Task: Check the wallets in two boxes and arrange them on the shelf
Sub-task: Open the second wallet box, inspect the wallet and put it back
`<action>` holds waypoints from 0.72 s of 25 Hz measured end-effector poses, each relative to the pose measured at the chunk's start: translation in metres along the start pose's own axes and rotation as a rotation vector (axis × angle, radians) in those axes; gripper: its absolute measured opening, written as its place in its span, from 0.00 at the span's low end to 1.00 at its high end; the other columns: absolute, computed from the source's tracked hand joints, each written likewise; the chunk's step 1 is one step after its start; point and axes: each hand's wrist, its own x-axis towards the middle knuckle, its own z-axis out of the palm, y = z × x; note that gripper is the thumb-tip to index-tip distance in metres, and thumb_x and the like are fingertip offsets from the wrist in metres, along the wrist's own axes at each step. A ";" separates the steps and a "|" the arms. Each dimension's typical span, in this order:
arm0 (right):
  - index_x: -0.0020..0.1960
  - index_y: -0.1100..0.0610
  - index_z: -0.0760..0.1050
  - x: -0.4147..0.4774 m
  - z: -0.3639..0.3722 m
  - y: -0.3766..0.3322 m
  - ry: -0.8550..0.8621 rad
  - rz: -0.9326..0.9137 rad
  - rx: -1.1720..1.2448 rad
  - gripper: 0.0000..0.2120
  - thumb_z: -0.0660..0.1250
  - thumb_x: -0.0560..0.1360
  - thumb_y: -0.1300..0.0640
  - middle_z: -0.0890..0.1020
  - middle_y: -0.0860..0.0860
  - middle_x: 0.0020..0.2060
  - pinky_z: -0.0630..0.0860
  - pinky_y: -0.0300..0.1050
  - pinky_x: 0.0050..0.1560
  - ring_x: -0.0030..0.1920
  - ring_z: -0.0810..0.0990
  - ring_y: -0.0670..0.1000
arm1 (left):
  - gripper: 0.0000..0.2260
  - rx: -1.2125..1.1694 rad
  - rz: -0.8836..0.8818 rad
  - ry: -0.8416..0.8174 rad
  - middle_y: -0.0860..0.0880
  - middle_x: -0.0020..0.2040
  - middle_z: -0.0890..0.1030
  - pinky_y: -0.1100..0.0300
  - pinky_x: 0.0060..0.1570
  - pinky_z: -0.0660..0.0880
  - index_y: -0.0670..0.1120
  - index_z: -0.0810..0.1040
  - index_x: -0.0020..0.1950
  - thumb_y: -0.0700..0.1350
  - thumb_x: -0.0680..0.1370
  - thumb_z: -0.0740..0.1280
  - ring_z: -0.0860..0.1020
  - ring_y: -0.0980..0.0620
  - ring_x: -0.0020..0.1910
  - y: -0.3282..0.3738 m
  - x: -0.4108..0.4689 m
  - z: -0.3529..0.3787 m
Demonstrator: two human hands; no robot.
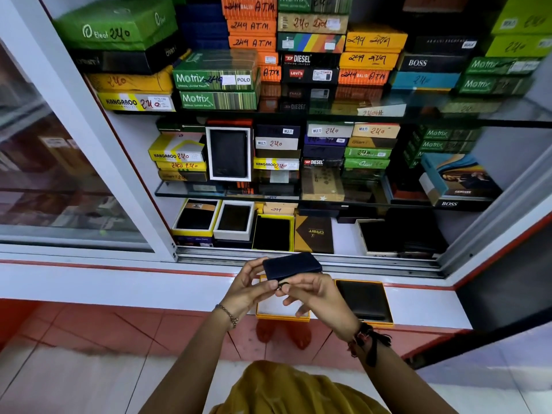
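Both hands are meeting up right in front of the cabinet, forearms reaching in from the bottom and angling toward each other. The left hand [248, 286] is cupping the near-left edge of a dark navy wallet [292, 265], fingers curled under it and thumb pressing in near the bottom corner. The right hand [316, 294] is sitting just below the wallet, thumb and forefinger pinching something small and dark at its lower edge, can't really tell what it is. The other fingers of that hand are hanging loose and half curled. The wallet is staying closed and tilted, floating above the table [119, 283] rather than resting on it.

Directly under the hands an empty yellow-rimmed box [280, 315] with a white inside is sitting on the table, partly hidden by them. Just to its right a second yellow-rimmed box [366, 303] is holding a black wallet lying flat. Behind all that the glass shelf [328, 115] unit is stacked with branded wallet boxes.
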 end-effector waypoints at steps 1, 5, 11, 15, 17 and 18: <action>0.54 0.60 0.84 0.001 0.003 0.004 -0.009 0.014 -0.007 0.08 0.70 0.78 0.58 0.89 0.56 0.47 0.78 0.42 0.34 0.42 0.86 0.50 | 0.24 -0.014 -0.005 0.009 0.41 0.67 0.75 0.55 0.54 0.82 0.48 0.73 0.63 0.36 0.70 0.75 0.79 0.47 0.61 -0.005 0.000 -0.001; 0.56 0.58 0.83 0.005 0.009 0.017 -0.044 0.048 0.014 0.09 0.69 0.79 0.57 0.88 0.55 0.47 0.77 0.39 0.30 0.40 0.83 0.47 | 0.30 -0.099 -0.045 0.050 0.45 0.68 0.75 0.57 0.53 0.82 0.49 0.74 0.64 0.46 0.64 0.79 0.77 0.44 0.65 -0.019 -0.005 -0.007; 0.41 0.44 0.86 0.015 -0.010 0.060 0.383 -0.085 -0.384 0.03 0.78 0.69 0.52 0.82 0.43 0.45 0.74 0.37 0.49 0.52 0.76 0.42 | 0.28 0.184 -0.127 0.094 0.52 0.65 0.77 0.58 0.54 0.80 0.57 0.75 0.64 0.39 0.68 0.78 0.76 0.58 0.63 -0.020 0.000 -0.024; 0.40 0.46 0.86 0.017 -0.016 0.087 0.308 0.023 -0.440 0.03 0.79 0.67 0.52 0.85 0.48 0.51 0.81 0.45 0.54 0.52 0.83 0.45 | 0.33 0.487 -0.226 -0.021 0.54 0.62 0.74 0.60 0.47 0.81 0.58 0.70 0.66 0.41 0.66 0.79 0.82 0.57 0.51 -0.018 0.005 -0.025; 0.41 0.49 0.87 0.017 -0.015 0.095 0.306 0.038 -0.506 0.04 0.79 0.67 0.52 0.82 0.49 0.54 0.79 0.45 0.57 0.55 0.82 0.47 | 0.37 0.589 -0.231 -0.061 0.52 0.63 0.72 0.64 0.45 0.80 0.55 0.67 0.70 0.40 0.66 0.79 0.83 0.53 0.49 -0.019 0.008 -0.026; 0.42 0.50 0.87 0.019 -0.014 0.097 0.304 0.043 -0.546 0.05 0.79 0.67 0.52 0.81 0.48 0.55 0.78 0.45 0.58 0.55 0.80 0.46 | 0.39 0.672 -0.219 -0.069 0.51 0.64 0.70 0.67 0.43 0.80 0.54 0.65 0.72 0.41 0.66 0.79 0.83 0.53 0.48 -0.020 0.011 -0.027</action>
